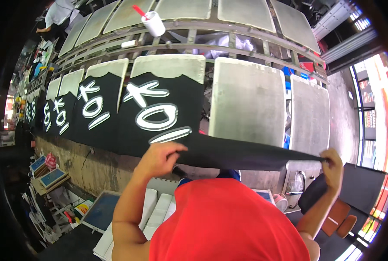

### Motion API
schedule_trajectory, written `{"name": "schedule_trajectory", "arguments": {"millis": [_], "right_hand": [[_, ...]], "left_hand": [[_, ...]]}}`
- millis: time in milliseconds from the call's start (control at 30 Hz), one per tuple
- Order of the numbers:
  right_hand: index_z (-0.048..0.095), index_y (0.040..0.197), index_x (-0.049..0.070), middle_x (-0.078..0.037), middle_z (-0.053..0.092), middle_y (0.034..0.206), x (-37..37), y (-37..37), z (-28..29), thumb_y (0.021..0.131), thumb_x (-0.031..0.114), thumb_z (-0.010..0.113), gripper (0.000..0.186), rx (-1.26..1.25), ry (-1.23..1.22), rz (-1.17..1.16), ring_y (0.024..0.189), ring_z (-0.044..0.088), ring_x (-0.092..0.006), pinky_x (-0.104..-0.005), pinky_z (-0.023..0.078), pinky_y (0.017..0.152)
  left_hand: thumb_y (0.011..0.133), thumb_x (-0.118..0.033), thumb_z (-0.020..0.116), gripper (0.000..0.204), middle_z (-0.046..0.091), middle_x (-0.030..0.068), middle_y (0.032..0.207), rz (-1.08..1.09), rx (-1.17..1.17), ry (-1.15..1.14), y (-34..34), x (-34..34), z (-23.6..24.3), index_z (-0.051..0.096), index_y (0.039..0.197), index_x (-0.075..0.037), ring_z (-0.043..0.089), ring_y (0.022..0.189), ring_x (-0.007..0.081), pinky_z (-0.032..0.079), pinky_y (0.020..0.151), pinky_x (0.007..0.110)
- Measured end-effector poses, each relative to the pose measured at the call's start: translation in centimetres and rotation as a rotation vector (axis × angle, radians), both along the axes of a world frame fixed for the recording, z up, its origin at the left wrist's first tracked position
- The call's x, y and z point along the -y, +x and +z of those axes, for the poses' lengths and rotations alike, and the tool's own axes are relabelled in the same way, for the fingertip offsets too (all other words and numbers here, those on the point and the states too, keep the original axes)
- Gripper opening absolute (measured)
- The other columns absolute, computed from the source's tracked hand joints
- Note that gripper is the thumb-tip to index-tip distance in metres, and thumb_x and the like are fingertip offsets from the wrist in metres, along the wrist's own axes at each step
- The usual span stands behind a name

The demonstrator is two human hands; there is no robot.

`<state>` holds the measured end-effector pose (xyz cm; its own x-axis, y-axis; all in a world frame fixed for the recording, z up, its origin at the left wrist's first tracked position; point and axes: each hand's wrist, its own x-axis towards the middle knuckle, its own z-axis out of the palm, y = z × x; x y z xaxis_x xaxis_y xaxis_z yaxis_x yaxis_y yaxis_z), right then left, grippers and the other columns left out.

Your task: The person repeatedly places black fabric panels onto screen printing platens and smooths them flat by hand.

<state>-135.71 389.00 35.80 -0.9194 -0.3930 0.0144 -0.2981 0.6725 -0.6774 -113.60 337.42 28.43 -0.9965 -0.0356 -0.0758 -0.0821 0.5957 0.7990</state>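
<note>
A black fabric panel [237,151] is drawn out sideways in front of me, narrowing toward the right. Its right end is pinched between the fingers of my right hand [333,167], held off the boards. My left hand [160,160] is closed at the panel's left end, with thumb and forefinger together on the dark cloth; the exact grip is partly hidden. Just beyond that hand lies a black shirt panel [187,102] with a big white print [157,116], flat on a board. More printed black panels [99,98] continue in a row to the left.
Pale printing boards [248,100] line the bench, another [309,113] to the right and a second row [183,8] behind metal rails. A white container [154,25] with a red handle stands on the far side. Framed screens [102,211] lie below left. Another person [61,15] is far left.
</note>
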Motion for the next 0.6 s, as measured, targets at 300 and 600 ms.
{"name": "schedule_trajectory", "arguments": {"millis": [300,600], "right_hand": [[0.062,0.090,-0.001,-0.012,0.060,0.083,10.3,22.6,13.6,0.087,0.015,0.071,0.018,-0.401,-0.230,0.266,0.077,0.056,-0.0224,-0.0340,0.045,0.070],[0.065,0.091,-0.004,-0.013,0.063,0.087,24.0,28.2,9.3,0.086,0.003,0.066,0.009,-0.172,-0.444,0.242,0.080,0.062,-0.0221,-0.0320,0.049,0.074]], "left_hand": [[0.073,0.003,0.061,0.030,0.075,0.0140,0.091,0.024,-0.133,0.264,22.1,12.5,7.0,0.076,0.099,0.000,0.073,0.082,0.0264,0.055,0.074,0.030],[0.086,-0.008,0.062,0.020,0.072,0.0198,0.093,0.305,-0.447,0.112,31.6,22.6,12.5,0.070,0.094,0.008,0.072,0.085,0.0279,0.055,0.081,0.033]]}}
